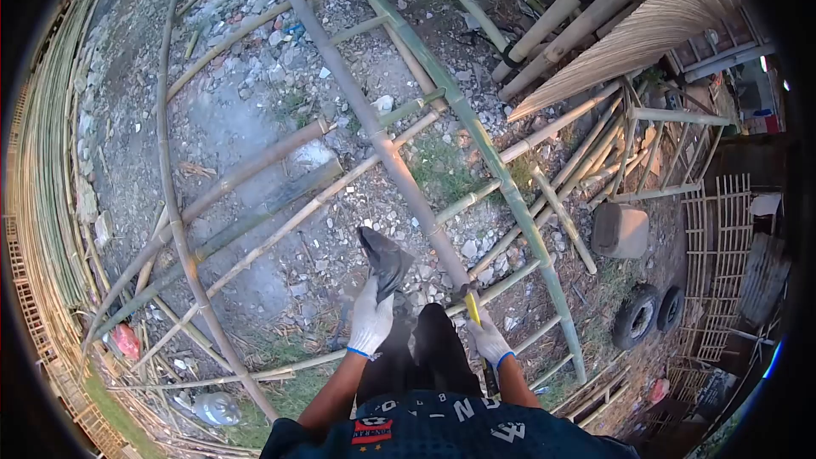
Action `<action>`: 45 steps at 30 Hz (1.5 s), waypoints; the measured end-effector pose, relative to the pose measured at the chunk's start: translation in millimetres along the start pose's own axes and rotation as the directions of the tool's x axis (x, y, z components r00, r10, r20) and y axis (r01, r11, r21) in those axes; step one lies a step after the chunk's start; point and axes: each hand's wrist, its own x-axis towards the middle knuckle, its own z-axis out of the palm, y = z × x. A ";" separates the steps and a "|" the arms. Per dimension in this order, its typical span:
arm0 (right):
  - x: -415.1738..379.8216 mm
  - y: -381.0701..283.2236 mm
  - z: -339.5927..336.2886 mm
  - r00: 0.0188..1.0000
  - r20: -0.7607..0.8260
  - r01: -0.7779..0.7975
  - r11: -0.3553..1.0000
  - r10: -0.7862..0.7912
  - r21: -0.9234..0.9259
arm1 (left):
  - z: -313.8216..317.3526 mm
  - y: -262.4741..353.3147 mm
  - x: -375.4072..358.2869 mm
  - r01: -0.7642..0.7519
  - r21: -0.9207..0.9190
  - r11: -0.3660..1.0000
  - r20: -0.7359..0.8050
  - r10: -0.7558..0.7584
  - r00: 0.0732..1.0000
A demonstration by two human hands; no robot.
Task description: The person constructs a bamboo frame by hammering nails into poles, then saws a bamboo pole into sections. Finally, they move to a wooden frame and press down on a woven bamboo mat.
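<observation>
My left hand (371,323), in a white glove with a blue cuff, is closed on the bottom of a limp black plastic bag (387,259). The bag stands up from the hand over the stony ground, and its contents, if any, are hidden. A yellow-handled hammer (473,307) is in my gloved right hand (490,341), with its dark head up beside a long bamboo pole (425,219). Below the hand the grip's dark end shows. The ladder-like bamboo frame (510,191) lies just ahead, its green rail to the right.
Loose bamboo poles (255,172) cross the rubble to the left. Bundled strips (47,161) line the left edge. At the right are a grey block (620,230), tyres (636,316) and stacked bamboo (586,34). A clear plastic bottle (218,408) lies at lower left.
</observation>
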 end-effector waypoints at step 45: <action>271.2 -617.1 477.5 0.910 -0.225 0.040 0.468 0.347 0.883 | -841.1 -40.8 778.1 0.345 -0.422 0.838 -0.217 -0.463 0.860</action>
